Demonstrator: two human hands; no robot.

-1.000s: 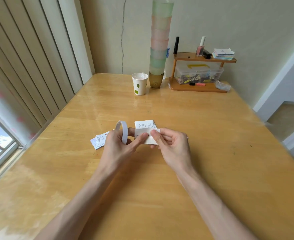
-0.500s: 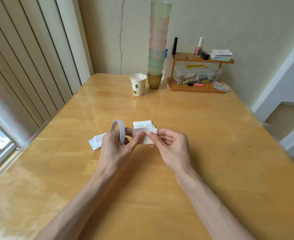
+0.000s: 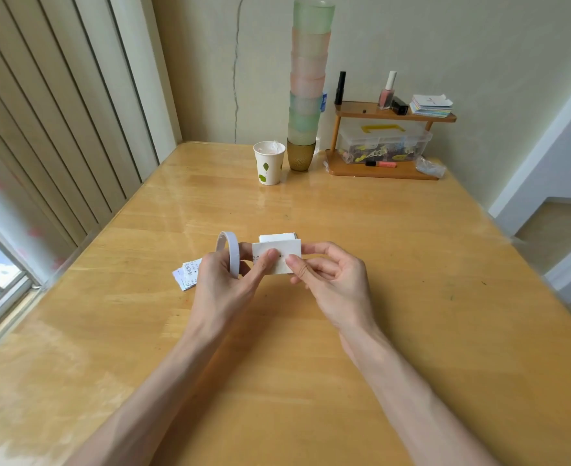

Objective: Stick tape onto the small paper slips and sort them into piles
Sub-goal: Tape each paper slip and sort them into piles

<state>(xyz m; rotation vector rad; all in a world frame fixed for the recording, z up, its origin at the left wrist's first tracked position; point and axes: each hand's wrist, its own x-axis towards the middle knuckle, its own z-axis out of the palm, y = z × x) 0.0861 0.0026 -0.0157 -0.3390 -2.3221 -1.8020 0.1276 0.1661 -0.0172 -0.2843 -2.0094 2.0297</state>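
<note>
Above the middle of the table (image 3: 411,264), the left hand (image 3: 223,280) and the right hand (image 3: 331,284) both pinched one paper slip (image 3: 284,253) between thumb and fingers, left hand at its nine o'clock end, right hand at its three o'clock end. The left hand also carried the tape roll (image 3: 229,252), upright on edge over its fingers. A small pile of slips (image 3: 186,275) lay on the table at nine o'clock of the left hand, a second pile (image 3: 277,237) just at twelve o'clock of the held slip, and a paper cup (image 3: 269,163) stood far off toward twelve o'clock.
</note>
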